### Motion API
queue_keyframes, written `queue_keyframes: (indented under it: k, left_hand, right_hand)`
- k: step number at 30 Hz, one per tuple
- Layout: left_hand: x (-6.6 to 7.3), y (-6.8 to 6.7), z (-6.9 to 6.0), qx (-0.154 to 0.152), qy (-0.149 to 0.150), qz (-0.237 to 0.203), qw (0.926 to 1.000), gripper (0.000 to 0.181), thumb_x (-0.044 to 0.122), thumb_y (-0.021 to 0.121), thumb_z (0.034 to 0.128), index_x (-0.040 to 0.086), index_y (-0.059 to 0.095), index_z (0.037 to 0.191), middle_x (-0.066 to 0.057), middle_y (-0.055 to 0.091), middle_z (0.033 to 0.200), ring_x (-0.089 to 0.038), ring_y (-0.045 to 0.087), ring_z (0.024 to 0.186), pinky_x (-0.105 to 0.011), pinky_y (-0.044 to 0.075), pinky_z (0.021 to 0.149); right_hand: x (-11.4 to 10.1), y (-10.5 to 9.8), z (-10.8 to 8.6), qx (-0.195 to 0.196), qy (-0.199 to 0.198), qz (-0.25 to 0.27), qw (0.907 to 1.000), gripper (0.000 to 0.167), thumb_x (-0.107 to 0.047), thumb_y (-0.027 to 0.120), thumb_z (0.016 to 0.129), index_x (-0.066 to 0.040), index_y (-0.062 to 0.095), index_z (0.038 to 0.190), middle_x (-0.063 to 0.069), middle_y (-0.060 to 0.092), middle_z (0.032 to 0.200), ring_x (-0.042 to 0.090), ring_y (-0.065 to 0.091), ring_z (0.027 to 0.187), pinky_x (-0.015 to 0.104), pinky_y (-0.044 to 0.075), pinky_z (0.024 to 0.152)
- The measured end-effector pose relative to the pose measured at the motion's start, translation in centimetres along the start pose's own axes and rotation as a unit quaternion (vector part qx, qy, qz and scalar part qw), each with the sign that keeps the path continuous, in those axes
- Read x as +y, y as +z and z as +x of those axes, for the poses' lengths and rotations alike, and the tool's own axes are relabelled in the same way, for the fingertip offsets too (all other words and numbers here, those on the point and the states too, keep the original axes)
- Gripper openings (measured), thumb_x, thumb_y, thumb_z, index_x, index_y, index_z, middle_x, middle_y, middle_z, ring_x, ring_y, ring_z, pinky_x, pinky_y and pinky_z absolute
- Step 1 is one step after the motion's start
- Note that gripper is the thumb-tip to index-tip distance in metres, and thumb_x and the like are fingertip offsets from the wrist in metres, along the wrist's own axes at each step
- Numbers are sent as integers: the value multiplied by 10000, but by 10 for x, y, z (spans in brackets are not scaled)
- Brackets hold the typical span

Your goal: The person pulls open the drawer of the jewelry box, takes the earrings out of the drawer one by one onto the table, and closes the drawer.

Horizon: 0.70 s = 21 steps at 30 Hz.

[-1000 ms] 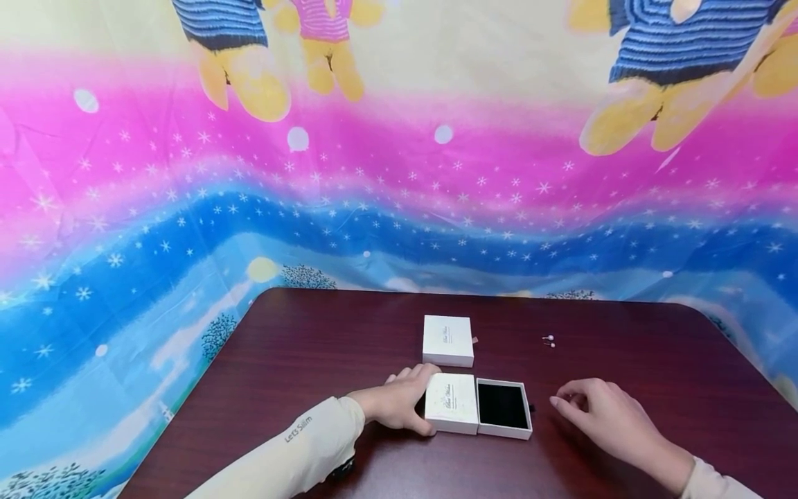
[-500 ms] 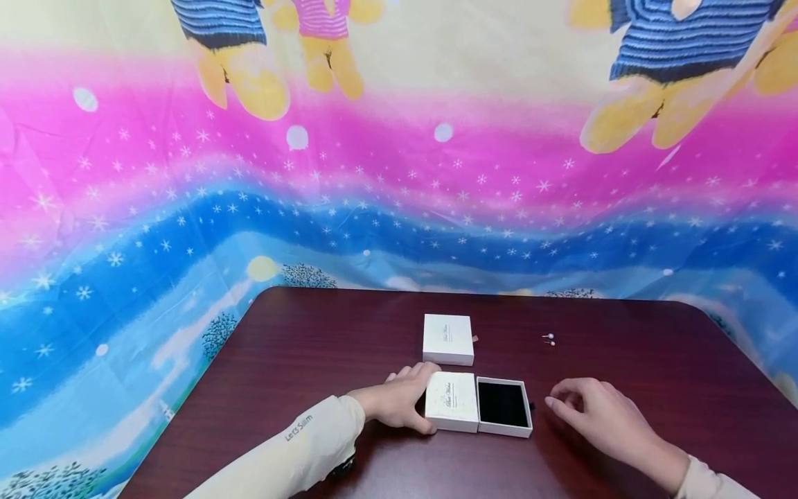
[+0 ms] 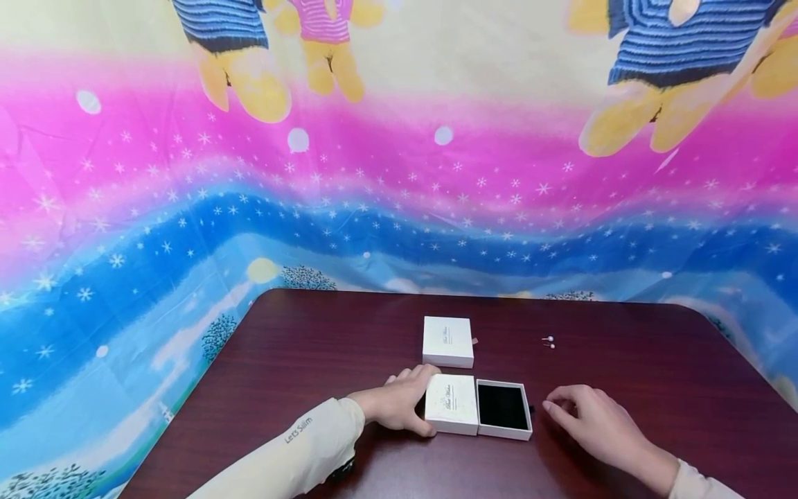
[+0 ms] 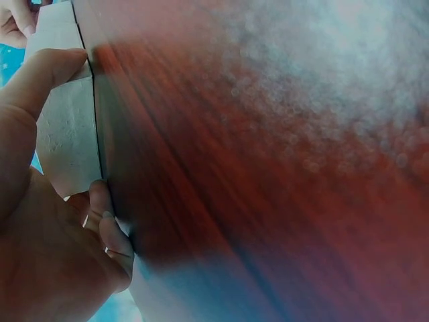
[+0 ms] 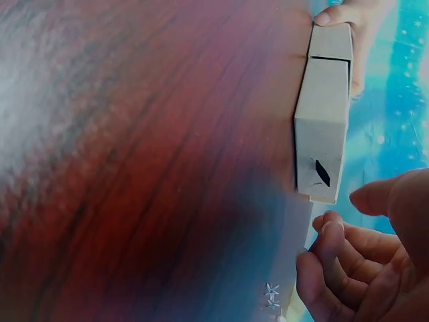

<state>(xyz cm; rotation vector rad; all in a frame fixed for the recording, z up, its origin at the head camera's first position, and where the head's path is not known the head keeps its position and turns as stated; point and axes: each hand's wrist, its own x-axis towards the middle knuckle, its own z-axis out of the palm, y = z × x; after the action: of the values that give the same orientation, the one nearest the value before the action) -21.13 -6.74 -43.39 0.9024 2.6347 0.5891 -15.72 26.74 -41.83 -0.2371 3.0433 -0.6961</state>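
Note:
On the table's near side lies a white jewelry box, its printed sleeve (image 3: pixel 451 403) at left and its drawer (image 3: pixel 504 409) pulled out to the right. Black padding (image 3: pixel 502 406) lines the drawer. My left hand (image 3: pixel 399 402) grips the sleeve's left end, thumb on the near side and fingers at the far side. Just right of the drawer, my right hand (image 3: pixel 601 423) hovers with loosely curled fingers and holds nothing. The right wrist view shows a gap between its fingertips and the drawer's dark pull tab (image 5: pixel 323 172).
Behind the held box sits a second white box (image 3: pixel 447 341), closed, with a small tab on its right. A pair of small pearl-tipped earrings (image 3: pixel 549 342) lies farther right on the dark red table (image 3: pixel 324 333). A patterned cloth (image 3: pixel 399 173) hangs behind the table.
My right hand has drifted slightly left, closer to the drawer. The left hand, both boxes and the earrings stay where they were.

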Motion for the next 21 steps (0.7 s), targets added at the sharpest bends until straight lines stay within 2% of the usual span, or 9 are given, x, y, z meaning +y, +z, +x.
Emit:
queue_keyframes:
  k: [12, 21]
  left_hand:
    - [-1, 1, -1, 4, 51, -5, 10000, 869, 361, 856, 728, 193, 355, 1419, 33, 512, 1293, -117, 439, 1088, -254, 324, 871]
    - [-1, 1, -1, -3, 51, -40, 10000, 861, 362, 847, 735, 197, 356, 1422, 42, 504, 1311, -100, 428, 1075, -243, 317, 872]
  right_hand:
    - [-3, 6, 3, -146, -54, 107, 9998, 118, -195, 661, 955, -235, 772, 960, -92, 750, 931, -8, 526, 690, 283, 410, 616]
    - [-6, 10, 7, -339, 12, 314, 9989, 136, -182, 647, 967, -188, 775, 1012, -75, 745, 928, 28, 481, 615, 271, 391, 594]
